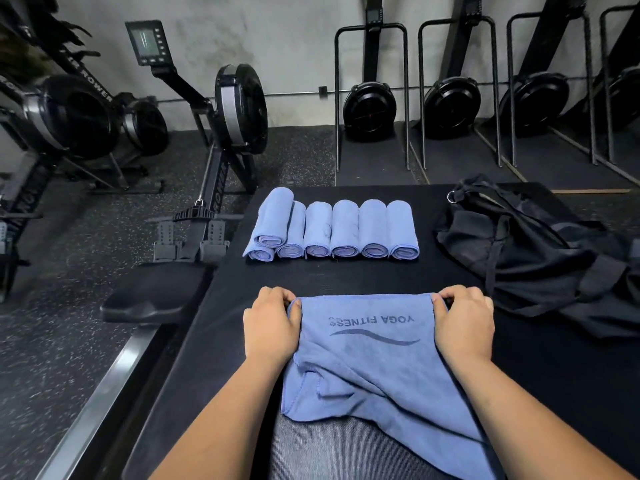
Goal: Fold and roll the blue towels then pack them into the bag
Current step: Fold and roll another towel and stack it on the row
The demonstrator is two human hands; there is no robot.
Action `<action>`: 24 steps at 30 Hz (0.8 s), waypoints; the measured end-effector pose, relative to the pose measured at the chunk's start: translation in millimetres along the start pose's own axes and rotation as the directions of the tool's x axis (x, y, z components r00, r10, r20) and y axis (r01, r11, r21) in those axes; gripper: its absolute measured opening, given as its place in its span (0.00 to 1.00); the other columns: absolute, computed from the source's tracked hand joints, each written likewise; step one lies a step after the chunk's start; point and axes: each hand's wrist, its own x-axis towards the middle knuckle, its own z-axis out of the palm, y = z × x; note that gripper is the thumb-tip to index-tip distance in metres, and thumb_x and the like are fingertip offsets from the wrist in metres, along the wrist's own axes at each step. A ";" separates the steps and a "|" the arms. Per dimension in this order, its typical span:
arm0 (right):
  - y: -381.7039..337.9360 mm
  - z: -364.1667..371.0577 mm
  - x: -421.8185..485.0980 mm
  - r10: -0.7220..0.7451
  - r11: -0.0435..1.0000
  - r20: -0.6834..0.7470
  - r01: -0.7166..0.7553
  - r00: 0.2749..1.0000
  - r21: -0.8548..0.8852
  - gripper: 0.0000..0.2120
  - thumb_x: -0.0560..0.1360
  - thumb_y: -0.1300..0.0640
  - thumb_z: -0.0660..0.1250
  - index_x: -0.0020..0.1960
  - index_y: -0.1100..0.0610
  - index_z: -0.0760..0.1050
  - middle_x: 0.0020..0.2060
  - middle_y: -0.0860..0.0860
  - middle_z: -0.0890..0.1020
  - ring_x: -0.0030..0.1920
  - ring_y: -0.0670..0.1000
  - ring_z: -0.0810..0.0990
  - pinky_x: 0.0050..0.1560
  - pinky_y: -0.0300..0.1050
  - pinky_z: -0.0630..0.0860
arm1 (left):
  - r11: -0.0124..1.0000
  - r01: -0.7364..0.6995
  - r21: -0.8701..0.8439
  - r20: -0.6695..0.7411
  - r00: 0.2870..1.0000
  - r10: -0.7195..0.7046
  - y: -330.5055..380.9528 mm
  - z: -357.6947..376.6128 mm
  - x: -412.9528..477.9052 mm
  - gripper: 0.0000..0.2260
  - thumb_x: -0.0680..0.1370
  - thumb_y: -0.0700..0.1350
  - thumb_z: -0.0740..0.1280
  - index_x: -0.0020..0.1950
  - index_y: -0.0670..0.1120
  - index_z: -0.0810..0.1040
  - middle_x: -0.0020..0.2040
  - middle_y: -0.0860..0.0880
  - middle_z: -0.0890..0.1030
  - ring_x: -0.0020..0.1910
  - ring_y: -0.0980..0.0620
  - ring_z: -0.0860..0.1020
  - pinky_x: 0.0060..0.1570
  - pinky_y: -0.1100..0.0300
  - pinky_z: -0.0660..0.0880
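A blue towel [367,362] printed "YOGA FITNESS" lies loosely spread and wrinkled on the black mat [346,275] in front of me. My left hand [272,323] pinches its far left corner and my right hand [464,323] pinches its far right corner, both resting on the mat. Beyond them, several rolled blue towels [332,228] sit side by side in a row, one stacked on top at the left end. A black bag [526,251] lies crumpled on the mat at the right, apart from the towels.
A rowing machine [221,133] stands left of the mat, its seat [145,303] and rail [100,403] close to the mat's left edge. More rowers [370,109] are stored upright along the back wall. Speckled rubber floor [45,341] lies to the left.
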 end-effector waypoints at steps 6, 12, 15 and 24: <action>4.5 2.4 1.7 -0.099 0.993 -0.011 0.099 0.995 0.068 0.06 0.79 0.59 0.71 0.54 0.53 0.79 0.43 0.48 0.79 0.50 0.57 0.74 0.49 0.55 0.75 | 0.990 -0.029 0.137 0.098 0.995 0.016 4.1 -2.6 5.8 0.07 0.84 0.54 0.64 0.59 0.55 0.78 0.54 0.54 0.79 0.54 0.49 0.78 0.56 0.47 0.72; 8.6 -7.1 14.4 -0.092 0.989 0.181 0.112 0.979 -0.102 0.09 0.81 0.57 0.69 0.60 0.55 0.83 0.49 0.56 0.80 0.55 0.62 0.75 0.48 0.52 0.72 | 0.988 -0.025 0.154 0.254 0.967 -0.016 7.2 -22.2 16.6 0.06 0.83 0.50 0.68 0.54 0.48 0.79 0.50 0.49 0.82 0.51 0.45 0.80 0.53 0.49 0.77; 3.3 -19.0 15.2 -0.091 0.974 0.251 0.138 0.964 -0.177 0.07 0.82 0.56 0.66 0.53 0.53 0.84 0.45 0.54 0.76 0.53 0.61 0.74 0.44 0.49 0.67 | 0.980 -0.029 0.198 0.303 0.952 -0.033 11.8 -32.7 15.5 0.06 0.82 0.48 0.69 0.51 0.46 0.82 0.49 0.48 0.84 0.49 0.44 0.81 0.51 0.51 0.79; -18.7 -95.0 9.3 -0.241 0.970 0.206 0.241 0.948 0.024 0.04 0.76 0.56 0.76 0.46 0.47 0.84 0.40 0.45 0.86 0.47 0.53 0.83 0.47 0.47 0.75 | 1.000 -0.025 -0.009 0.214 0.976 0.027 29.4 -89.0 5.8 0.07 0.78 0.46 0.74 0.43 0.52 0.78 0.42 0.54 0.82 0.43 0.51 0.80 0.43 0.60 0.73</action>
